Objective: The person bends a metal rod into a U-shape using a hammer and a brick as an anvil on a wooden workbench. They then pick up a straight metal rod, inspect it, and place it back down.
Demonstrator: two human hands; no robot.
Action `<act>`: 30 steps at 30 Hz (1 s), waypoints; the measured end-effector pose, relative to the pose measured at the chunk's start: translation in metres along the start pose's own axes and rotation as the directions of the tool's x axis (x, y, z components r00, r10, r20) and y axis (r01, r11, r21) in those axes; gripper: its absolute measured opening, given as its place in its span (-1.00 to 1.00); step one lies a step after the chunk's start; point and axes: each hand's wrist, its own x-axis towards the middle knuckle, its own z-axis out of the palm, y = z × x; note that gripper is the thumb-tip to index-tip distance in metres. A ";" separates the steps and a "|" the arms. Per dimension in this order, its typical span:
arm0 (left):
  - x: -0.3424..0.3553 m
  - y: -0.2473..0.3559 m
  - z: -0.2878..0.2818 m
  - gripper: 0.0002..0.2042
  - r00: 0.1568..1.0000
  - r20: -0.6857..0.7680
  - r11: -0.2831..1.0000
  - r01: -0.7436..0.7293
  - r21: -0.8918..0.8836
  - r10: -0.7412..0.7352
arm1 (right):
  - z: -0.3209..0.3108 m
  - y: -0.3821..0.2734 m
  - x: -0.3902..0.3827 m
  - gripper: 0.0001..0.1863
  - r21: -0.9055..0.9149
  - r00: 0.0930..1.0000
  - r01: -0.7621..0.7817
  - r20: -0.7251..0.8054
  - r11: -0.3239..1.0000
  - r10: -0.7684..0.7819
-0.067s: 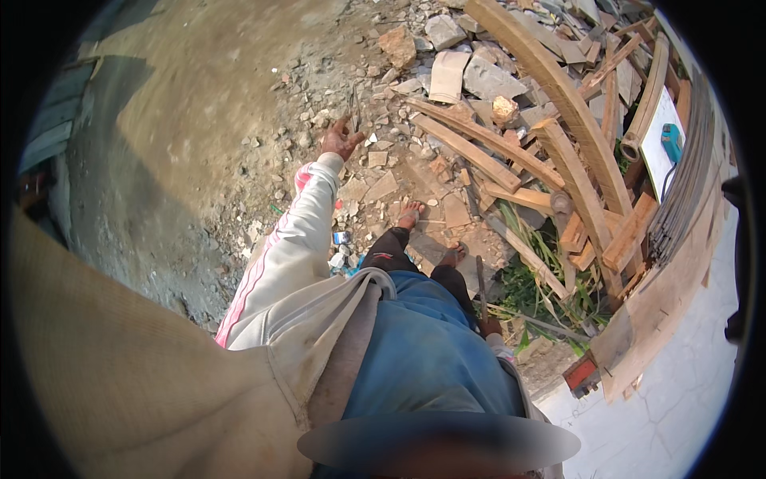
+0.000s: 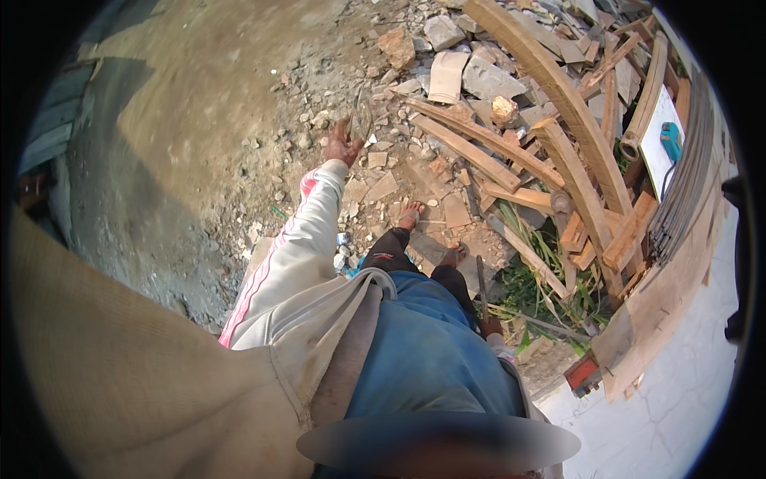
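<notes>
My left arm, in a pale sleeve with pink stripes, reaches out over the rubble. At its end my left hand [image 2: 343, 147] has fingers bent around one end of a thin, bent strip [image 2: 358, 102] that looks like wire; it is blurred and its exact kind is unclear. Low beside my right leg, my right hand [image 2: 491, 326] is closed on a slim dark bar [image 2: 482, 279] that points away from me. The lower end of the bar is hidden by the hand and the blue shirt.
Timber beams [image 2: 570, 104] lie heaped at the right over broken stone slabs [image 2: 488, 80]. A teal power tool [image 2: 672, 142] rests on a white board, beside a bundle of thin metal rods [image 2: 685, 191]. My bare feet [image 2: 410, 214] stand among rubble. Green plants [image 2: 523, 283] grow near the right leg.
My left hand has shifted slightly to the right and turned, and the thin strip has moved with it. My right hand and the bar are unchanged.
</notes>
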 end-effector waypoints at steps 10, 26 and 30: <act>-0.098 -0.073 -0.021 -0.57 0.712 -0.032 0.651 0.659 0.378 -0.702 | 0.021 0.016 0.001 -0.47 0.053 0.999 -0.035 -0.002 0.998 0.035; -0.128 -0.049 0.022 -0.52 0.711 0.407 0.756 0.269 0.597 -0.574 | -0.084 -0.079 -0.134 -0.58 0.490 0.956 0.244 -0.268 0.837 -0.121; -0.105 -0.035 0.031 -0.60 0.780 0.341 0.784 0.287 0.551 -0.525 | -0.074 -0.097 -0.132 -0.62 0.586 0.934 0.335 -0.310 0.738 -0.178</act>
